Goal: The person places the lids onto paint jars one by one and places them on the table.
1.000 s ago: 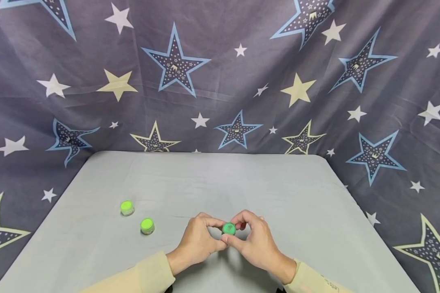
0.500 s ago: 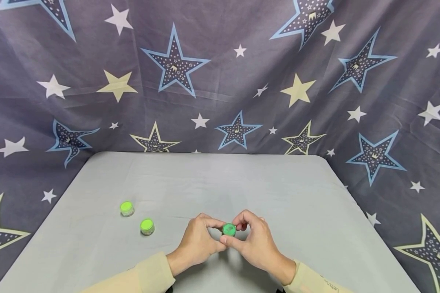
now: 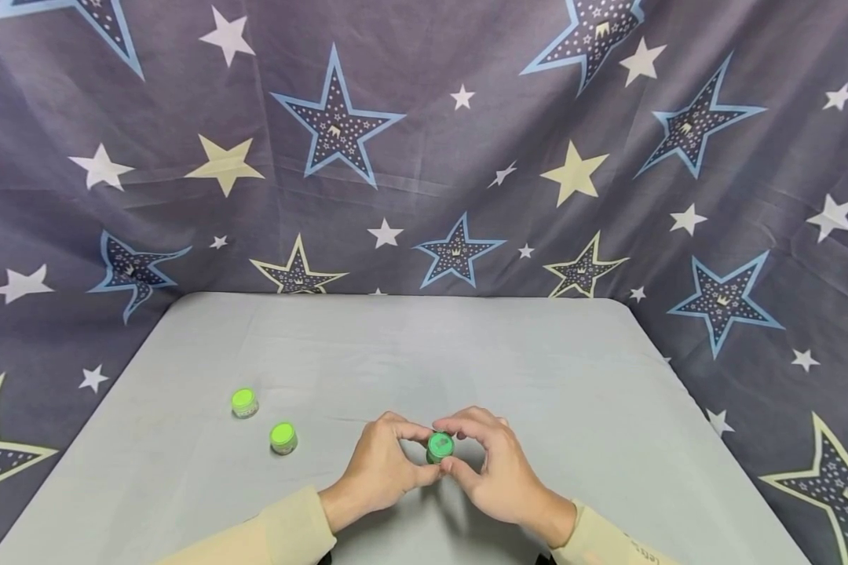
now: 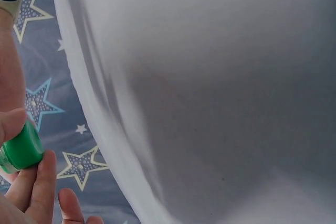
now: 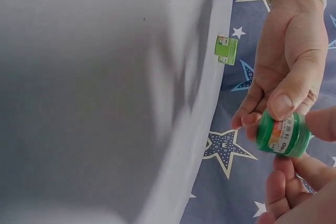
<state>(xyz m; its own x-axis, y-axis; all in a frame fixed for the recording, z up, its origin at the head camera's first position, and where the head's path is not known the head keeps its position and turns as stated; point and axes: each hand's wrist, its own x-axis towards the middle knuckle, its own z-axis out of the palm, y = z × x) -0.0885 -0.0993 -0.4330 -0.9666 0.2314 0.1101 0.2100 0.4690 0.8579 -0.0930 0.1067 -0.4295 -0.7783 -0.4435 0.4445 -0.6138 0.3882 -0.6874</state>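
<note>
In front of me, a small green-lidded jar [image 3: 440,446] is held up over the table between both hands. My left hand [image 3: 380,463] pinches it from the left with thumb and index finger. From the right, my right hand [image 3: 498,467] has its curled index finger on the far side of the lid and its thumb on the near side. A printed label wraps the green jar [image 5: 281,135] in the right wrist view, where the left thumb presses on it. The left wrist view shows only part of the green jar [image 4: 25,148] at the left edge.
Two similar jars with lime-green lids stand on the left of the table: a farther jar [image 3: 244,402] and a nearer jar [image 3: 283,438]. A pale grey cloth covers the table [image 3: 537,369]. Behind it hangs a dark star-patterned curtain [image 3: 424,157].
The right index finger has moved left over the far side of the lid, and the right thumb has shifted slightly right. The left hand stays nearly still around the jar.
</note>
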